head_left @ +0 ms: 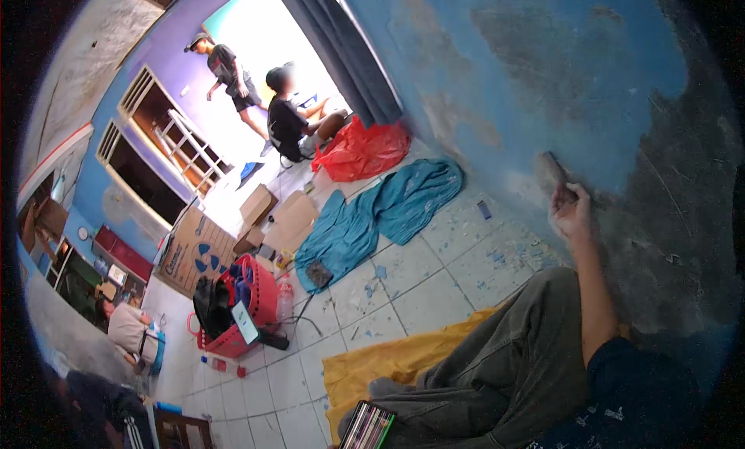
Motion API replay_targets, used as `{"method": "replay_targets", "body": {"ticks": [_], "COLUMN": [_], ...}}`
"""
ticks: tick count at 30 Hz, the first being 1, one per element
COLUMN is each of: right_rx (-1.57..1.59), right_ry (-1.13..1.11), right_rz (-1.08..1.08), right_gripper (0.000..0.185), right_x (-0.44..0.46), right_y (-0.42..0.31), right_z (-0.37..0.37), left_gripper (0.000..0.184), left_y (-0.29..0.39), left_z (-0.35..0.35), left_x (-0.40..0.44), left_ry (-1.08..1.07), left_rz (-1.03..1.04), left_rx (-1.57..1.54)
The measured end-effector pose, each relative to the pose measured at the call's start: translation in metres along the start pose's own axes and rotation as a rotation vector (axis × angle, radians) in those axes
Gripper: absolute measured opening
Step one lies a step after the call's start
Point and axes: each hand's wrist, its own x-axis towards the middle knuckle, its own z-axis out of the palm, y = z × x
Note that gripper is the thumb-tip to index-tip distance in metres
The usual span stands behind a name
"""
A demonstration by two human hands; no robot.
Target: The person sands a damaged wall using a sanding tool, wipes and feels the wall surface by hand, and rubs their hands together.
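My right hand (573, 212) is raised to the wall on the right, its fingers closed round a flat, grey-brown scraper (551, 169). The scraper's blade lies against or very near the wall (512, 84), where blue paint meets bare grey patches; exact contact is hard to make out. My left hand is out of view. Below, my bent leg in grey trousers (497, 356) rests over a yellow cloth (403, 356). A case with a row of coloured spines (367, 426) sits by my leg at the bottom edge.
Paint flakes (497, 255) litter the tiled floor. A teal cloth (372, 208), red plastic bag (361, 150), red basket (260, 301) with a phone (245, 322), bottle (221, 366) and cardboard box (198, 247) lie around. Several other people are farther off, one seated (291, 123) near the curtain.
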Motion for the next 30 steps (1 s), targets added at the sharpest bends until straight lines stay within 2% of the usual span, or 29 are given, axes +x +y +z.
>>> {"method": "replay_targets", "body": {"ticks": [16, 25, 28, 30], "right_rx": [0.034, 0.04, 0.051, 0.051], "right_ry": [-0.075, -0.057, -0.056, -0.07], "right_rz": [0.024, 0.007, 0.014, 0.053], "right_gripper": [0.022, 0.025, 0.023, 0.018], "right_x": [0.003, 0.009, 0.005, 0.0], "right_y": [-0.004, -0.006, -0.005, -0.005], "right_z": [-0.004, -0.01, -0.007, -0.003], "left_gripper": [0.072, 0.073, 0.073, 0.072], "left_y": [0.017, 0.0, 0.011, 0.009], "left_z": [-0.008, 0.0, -0.004, -0.004], "left_x": [-0.001, -0.002, -0.003, -0.004], "left_ry": [0.06, 0.098, 0.056, 0.059], "left_rz": [0.061, 0.063, -0.022, -0.007], "left_rx": [0.211, 0.145, 0.189, 0.2]}}
